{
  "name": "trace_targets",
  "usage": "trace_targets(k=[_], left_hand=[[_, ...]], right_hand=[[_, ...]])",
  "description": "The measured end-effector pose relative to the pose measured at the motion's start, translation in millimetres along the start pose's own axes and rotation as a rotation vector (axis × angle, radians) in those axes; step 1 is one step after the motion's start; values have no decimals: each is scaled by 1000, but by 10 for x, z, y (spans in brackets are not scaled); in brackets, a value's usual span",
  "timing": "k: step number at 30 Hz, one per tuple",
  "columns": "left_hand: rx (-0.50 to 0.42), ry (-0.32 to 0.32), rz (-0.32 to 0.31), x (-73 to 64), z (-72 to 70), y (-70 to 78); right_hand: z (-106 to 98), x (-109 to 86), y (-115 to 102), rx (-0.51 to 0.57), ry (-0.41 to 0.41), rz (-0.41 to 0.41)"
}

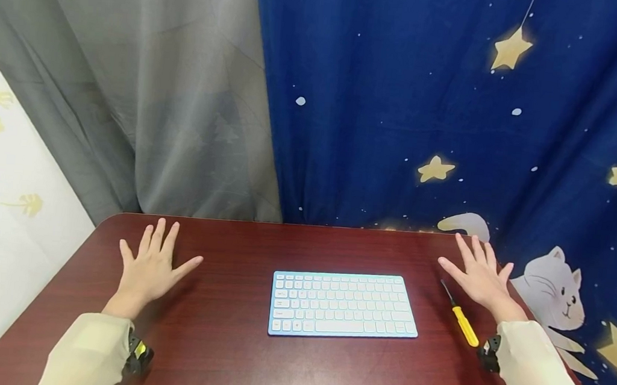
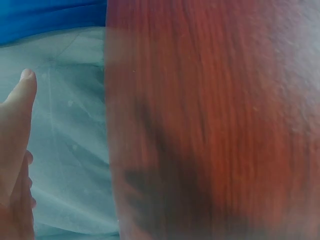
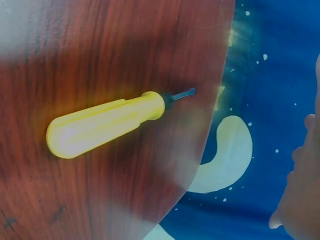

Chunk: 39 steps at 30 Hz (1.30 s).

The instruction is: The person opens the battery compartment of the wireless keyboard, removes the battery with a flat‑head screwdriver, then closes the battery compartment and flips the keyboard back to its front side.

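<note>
Holds left hand (image 1: 148,269) and right hand (image 1: 481,280) splayed, empty. Has keyboard (image 1: 343,306) between them, screwdriver (image 1: 464,325) beside the right, seemingly for easy reach.

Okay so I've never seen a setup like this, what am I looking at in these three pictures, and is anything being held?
There's no machine arm here, just a person's bare left hand and right hand, fingers spread. The wide picture comes from a camera on their head. The two closer ones come from a left wrist camera and a right wrist camera. On the reddish-brown table lie a blue-and-white keyboard and, near the right hand, a yellow-handled screwdriver. Neither hand holds anything.
</note>
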<state>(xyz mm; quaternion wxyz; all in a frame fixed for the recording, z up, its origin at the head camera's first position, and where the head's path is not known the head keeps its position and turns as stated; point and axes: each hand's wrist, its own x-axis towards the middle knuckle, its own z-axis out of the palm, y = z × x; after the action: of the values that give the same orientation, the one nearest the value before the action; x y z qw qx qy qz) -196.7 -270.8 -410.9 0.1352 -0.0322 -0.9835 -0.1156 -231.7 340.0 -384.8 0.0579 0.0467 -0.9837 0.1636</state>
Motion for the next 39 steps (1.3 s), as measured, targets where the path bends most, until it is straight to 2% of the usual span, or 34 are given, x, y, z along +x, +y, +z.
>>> trace_targets(k=[3, 6, 11, 14, 17, 26, 34, 39], left_hand=[[-38, -35, -6, 22, -24, 58], [-112, -67, -10, 38, -47, 145], [-343, -86, -44, 50, -45, 313], [-488, -88, -67, 45, -16, 414], [-578, -86, -73, 42, 31, 514], [-750, -109, -118, 45, 174, 840], [-778, -122, -198, -1, 390, 1036], [-859, -148, -247, -50, 525, 1151]], right_hand=[[-2, 7, -6, 27, 1, -16], [-12, 23, -31, 77, -1, -69], [-9, 14, -127, 185, -59, -149], [18, -15, -200, 231, -75, -140], [56, -44, -267, 278, -62, -123], [212, -66, -382, 339, -22, -153], [448, -112, -404, 397, -62, -136], [548, -136, -408, 400, -77, -128]])
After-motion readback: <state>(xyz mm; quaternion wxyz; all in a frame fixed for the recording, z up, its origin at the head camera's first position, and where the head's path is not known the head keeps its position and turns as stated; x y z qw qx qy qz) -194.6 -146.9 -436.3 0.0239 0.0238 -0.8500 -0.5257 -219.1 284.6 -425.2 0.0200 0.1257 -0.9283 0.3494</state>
